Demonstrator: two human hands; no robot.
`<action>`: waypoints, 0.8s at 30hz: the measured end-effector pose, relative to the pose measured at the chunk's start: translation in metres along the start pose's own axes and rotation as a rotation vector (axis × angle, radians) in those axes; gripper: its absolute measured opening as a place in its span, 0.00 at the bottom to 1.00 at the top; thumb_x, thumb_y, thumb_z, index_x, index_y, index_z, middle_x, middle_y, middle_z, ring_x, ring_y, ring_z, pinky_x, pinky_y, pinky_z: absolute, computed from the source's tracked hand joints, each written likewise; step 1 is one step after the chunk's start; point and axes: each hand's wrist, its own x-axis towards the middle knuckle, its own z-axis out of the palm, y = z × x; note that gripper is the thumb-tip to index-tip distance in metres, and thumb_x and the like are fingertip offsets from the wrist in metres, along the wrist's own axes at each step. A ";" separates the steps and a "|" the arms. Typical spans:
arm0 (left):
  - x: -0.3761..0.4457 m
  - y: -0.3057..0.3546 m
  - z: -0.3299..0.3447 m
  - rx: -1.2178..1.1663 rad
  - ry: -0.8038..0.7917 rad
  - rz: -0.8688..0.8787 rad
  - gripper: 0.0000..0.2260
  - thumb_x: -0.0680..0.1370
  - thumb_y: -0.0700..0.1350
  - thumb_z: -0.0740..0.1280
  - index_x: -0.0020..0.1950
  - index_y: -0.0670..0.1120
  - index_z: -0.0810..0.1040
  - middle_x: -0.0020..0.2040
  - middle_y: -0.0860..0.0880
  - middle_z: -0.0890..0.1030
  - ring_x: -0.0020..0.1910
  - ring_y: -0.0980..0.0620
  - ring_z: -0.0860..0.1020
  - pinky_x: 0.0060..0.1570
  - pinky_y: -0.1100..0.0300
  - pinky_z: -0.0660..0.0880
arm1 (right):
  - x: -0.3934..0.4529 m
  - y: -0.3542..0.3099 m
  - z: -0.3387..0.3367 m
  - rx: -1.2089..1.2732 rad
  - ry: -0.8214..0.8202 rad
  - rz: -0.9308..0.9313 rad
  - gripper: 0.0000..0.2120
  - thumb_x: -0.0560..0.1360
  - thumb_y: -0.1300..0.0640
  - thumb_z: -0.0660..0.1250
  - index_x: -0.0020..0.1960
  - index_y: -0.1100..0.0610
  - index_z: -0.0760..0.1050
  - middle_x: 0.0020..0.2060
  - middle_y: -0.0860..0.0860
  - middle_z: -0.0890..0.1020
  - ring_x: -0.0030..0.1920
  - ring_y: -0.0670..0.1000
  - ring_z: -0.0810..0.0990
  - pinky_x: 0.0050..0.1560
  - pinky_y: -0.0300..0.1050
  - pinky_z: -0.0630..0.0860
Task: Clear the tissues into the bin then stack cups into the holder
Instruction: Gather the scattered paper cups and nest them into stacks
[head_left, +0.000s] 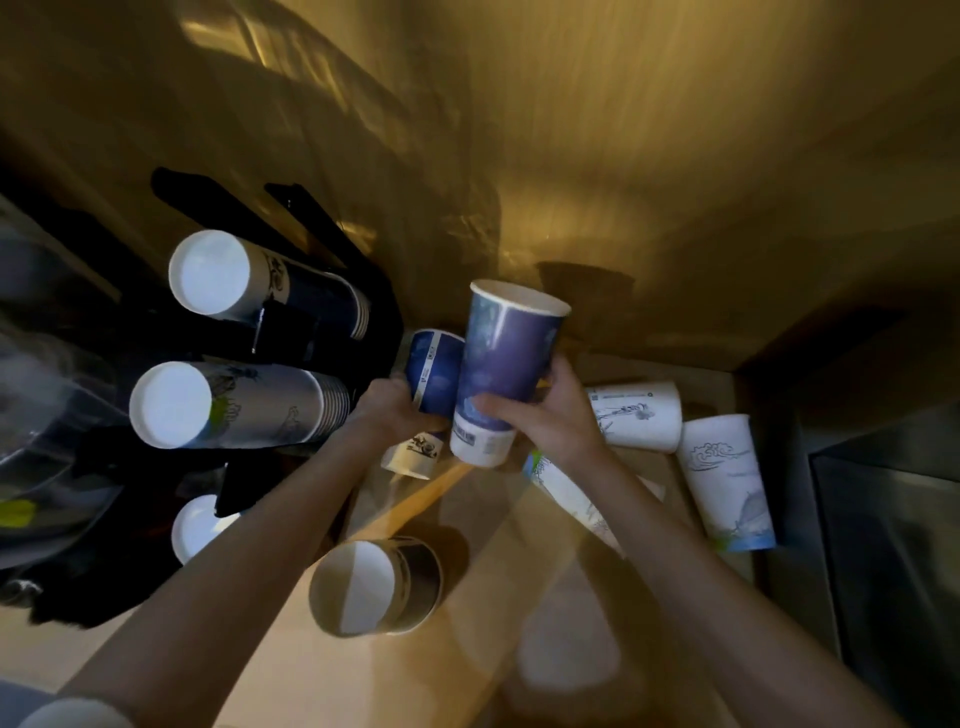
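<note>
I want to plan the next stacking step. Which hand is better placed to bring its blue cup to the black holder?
Probably the left hand: its blue cup is right beside the black holder, nearer than the right hand.

A tall wall (623, 130) of smooth, golden-brown panelling fills the upper half of the view, lit warmly and crossed by dark slanting shadows and one pale streak of reflected light near the top left. Below it lies a light wooden surface (322, 670), brighter toward the near edge and dimmer where it meets the wall. On the right, a dark metal-looking unit (883, 519) with a dull grey sheen stands against the surface's edge, mostly in shadow.
</note>
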 end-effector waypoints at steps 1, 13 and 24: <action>-0.003 0.003 -0.004 -0.016 0.010 0.017 0.34 0.64 0.53 0.76 0.62 0.37 0.68 0.59 0.37 0.77 0.58 0.40 0.76 0.51 0.55 0.72 | -0.012 0.002 -0.005 -0.031 -0.028 -0.011 0.33 0.54 0.52 0.80 0.52 0.39 0.67 0.50 0.40 0.78 0.50 0.40 0.80 0.49 0.40 0.79; -0.101 0.054 -0.048 -0.524 0.401 0.253 0.34 0.65 0.49 0.76 0.67 0.44 0.66 0.51 0.51 0.76 0.49 0.56 0.75 0.48 0.62 0.72 | -0.114 0.066 -0.020 -0.515 0.066 0.002 0.45 0.53 0.48 0.79 0.65 0.50 0.62 0.54 0.44 0.75 0.56 0.48 0.75 0.52 0.43 0.73; -0.202 0.056 -0.022 -0.793 0.400 0.483 0.31 0.59 0.48 0.77 0.58 0.53 0.67 0.55 0.52 0.78 0.55 0.57 0.78 0.51 0.63 0.77 | -0.134 0.096 -0.007 -0.509 0.219 -0.091 0.40 0.57 0.54 0.79 0.64 0.57 0.67 0.54 0.54 0.82 0.56 0.54 0.80 0.54 0.45 0.76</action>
